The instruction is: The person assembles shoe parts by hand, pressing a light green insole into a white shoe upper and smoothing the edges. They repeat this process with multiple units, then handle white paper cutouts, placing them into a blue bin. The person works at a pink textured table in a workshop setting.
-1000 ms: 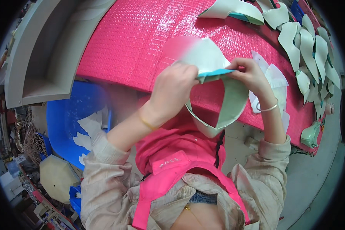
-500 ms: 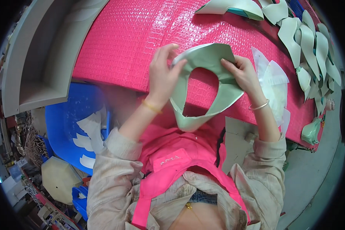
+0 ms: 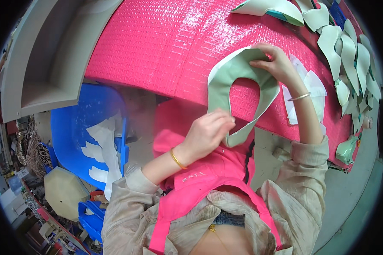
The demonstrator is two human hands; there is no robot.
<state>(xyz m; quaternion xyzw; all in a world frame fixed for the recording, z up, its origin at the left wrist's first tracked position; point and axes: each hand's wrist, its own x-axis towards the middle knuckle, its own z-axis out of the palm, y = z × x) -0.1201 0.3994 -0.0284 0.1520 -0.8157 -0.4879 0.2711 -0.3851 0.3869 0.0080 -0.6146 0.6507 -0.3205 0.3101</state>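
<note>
A pale green, ring-shaped shoe upper [image 3: 222, 80] hangs over the front edge of the table and my lap, its large opening facing up. With thumb and fingers, my right hand [image 3: 276, 63] pinches the upper's far rim at its right side. My left hand [image 3: 209, 131] is closed at the near left part of the same piece, its fingers bent around the edge; the fingertips are partly hidden. White sheet-like pieces [image 3: 312, 91] lie on the table beside my right wrist.
A pink, glossy textured cover [image 3: 157, 55] lies over the table. Several similar pale uppers [image 3: 330, 46] are piled at the far right, with another green piece [image 3: 347, 149] by the right corner. A blue bin [image 3: 68, 136] with white scraps stands at left, below a grey open box [image 3: 51, 68].
My left hand has moved from the upper's far left rim down to its near edge. The upper has turned and shifted right, with my right hand still on it.
</note>
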